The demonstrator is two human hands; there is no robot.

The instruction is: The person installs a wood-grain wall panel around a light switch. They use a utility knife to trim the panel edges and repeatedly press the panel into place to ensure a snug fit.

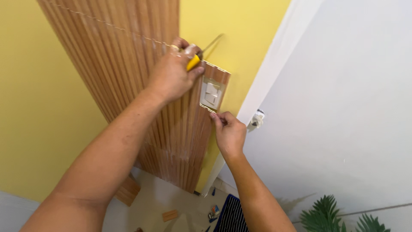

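Gripping a yellow-handled cutting knife (194, 61) in your left hand (171, 75), you keep your fingers wrapped tight round the handle, with the thin metal blade slanting up and to the right past the top edge of the ribbed, wood-coloured wall panel (128, 64). That hand sits at the upper corner of the rectangular notch cut in the panel, so the blade appears to meet the cut edge there. Your right hand (229, 133) is lower, at the bottom corner of the same notch, thumb and fingertips pinched together on the panel's edge; this looks like a steadying grip, keeping the thin strip beside the opening from flexing. Inside the notch the white wall switch (211, 94) shows through, so the panel lies flat against the yellow wall (38, 107) around it. A white door (343, 107) stands just right of the panel, its metal latch (257, 118) near your right hand. Below, offcuts of panel (170, 215) lie on the pale floor (154, 197).
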